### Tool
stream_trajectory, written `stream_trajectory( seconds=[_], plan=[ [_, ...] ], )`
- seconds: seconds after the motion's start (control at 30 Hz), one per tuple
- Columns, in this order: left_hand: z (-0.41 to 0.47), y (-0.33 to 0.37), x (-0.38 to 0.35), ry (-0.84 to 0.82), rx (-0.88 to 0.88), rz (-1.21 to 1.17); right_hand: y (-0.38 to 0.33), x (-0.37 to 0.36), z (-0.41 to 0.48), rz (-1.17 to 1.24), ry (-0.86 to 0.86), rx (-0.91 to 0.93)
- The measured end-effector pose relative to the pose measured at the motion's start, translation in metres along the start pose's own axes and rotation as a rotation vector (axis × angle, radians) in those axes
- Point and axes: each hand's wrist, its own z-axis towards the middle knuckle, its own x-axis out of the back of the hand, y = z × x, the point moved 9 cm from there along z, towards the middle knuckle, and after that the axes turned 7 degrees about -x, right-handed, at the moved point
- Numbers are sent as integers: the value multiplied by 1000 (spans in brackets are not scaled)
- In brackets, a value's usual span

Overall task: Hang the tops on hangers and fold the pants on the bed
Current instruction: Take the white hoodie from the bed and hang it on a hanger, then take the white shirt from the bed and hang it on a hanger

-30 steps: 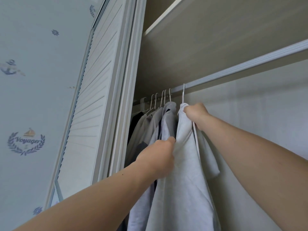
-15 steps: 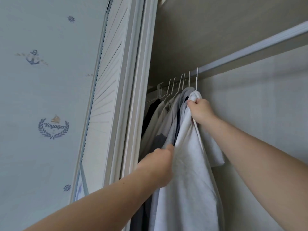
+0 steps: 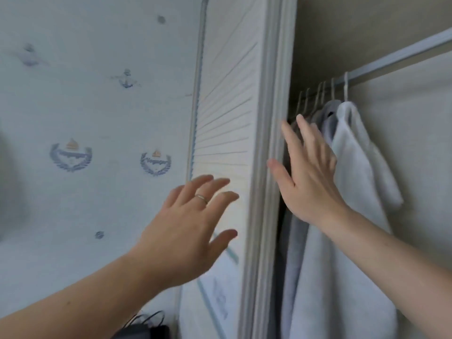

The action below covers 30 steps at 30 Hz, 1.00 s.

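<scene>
My right hand (image 3: 310, 172) covering part of the grey tops (image 3: 329, 123), white top (image 3: 352, 192) cut off at the bottom edge, wallpaper emblem (image 3: 155, 163) lettering too blurred to read, dark thing (image 3: 144, 329) bottom left unidentifiable

Soft, even light, fairly bright w/ cool bluish cast; wardrobe interior (image 3: 330, 33) dimmer, in shade. Motion blur thru whole frame, esp. left hand (image 3: 186, 231), right hand (image 3: 310, 172) & wallpaper (image 3: 73, 106) prints. Wide-angle lens bends door (image 3: 227, 118) edge & rail (image 3: 396, 57).

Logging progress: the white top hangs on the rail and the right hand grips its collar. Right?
No. The head view shows the white top hanging on the rail, but the right hand is open and grips nothing.
</scene>
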Motion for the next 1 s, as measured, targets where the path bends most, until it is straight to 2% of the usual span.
stream_trajectory(
  seconds=[0.1, 0.33, 0.53, 0.6, 0.7, 0.83, 1.0],
  plan=[
    [-75, -35, 31, -33, 107, 47, -79, -14, -35, 50, -60, 47],
    [-304, -96, 106, -135, 347, 61, -289, -61, -152, 230, -360, 135],
    [-532, -117, 173, -192, 712, 68, -470, -93, -262, 451, -592, 296],
    [-619, -119, 196, -247, 891, 86, -539, -106, -310, 539, -706, 403],
    [-693, -114, 206, -295, 1050, 79, -584, -121, -354, 630, -812, 407],
    [-813, -105, 229, -359, 1323, 67, -680, -150, -424, 721, -999, 485],
    [-922, -103, 240, -393, 1568, 50, -775, -190, -495, 796, -1160, 617]
  ],
)
